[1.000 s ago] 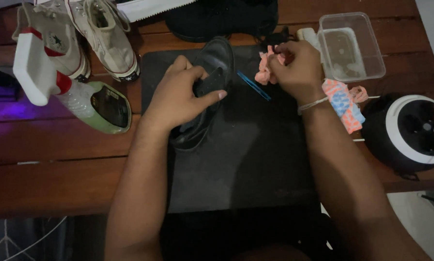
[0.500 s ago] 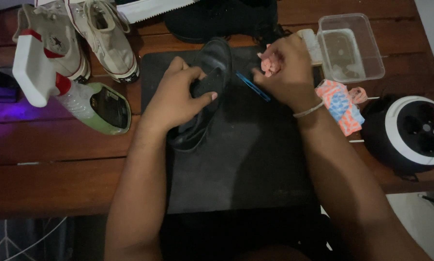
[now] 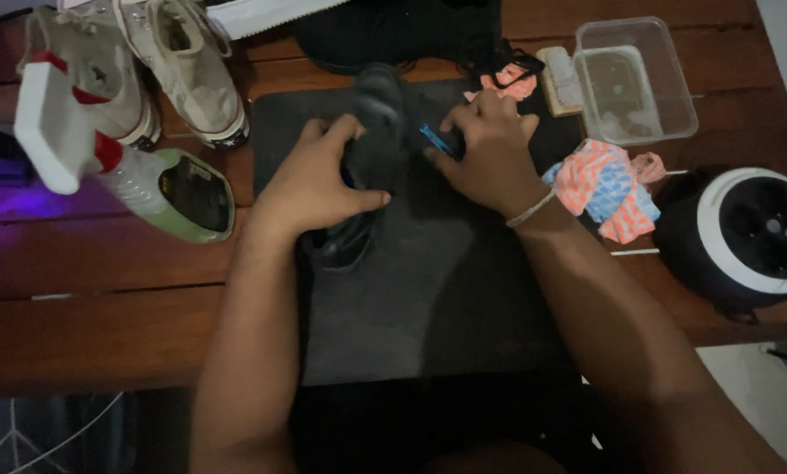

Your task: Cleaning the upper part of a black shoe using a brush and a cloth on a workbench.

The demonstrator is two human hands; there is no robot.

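Beyond my work mat (image 3: 464, 290): two pale sneakers (image 3: 135, 66) at upper left, a spray bottle (image 3: 121, 171) lying beside them, a clear plastic tub (image 3: 635, 79) upper right, a round cable reel (image 3: 740, 233) at right.

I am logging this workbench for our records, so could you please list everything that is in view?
black shoe: one, black, on the mat, held by the left hand
blue-handled tool: one, blue, at the right hand
mat: one, dark grey, table centre
sneakers: two, off-white, top left
spray bottle: one, white and green, left, lying down
plastic container: one, clear, top right
cloth: one, orange and blue, right
round device: one, black and white, far right
table: one, brown wood
left hand: one
right hand: one
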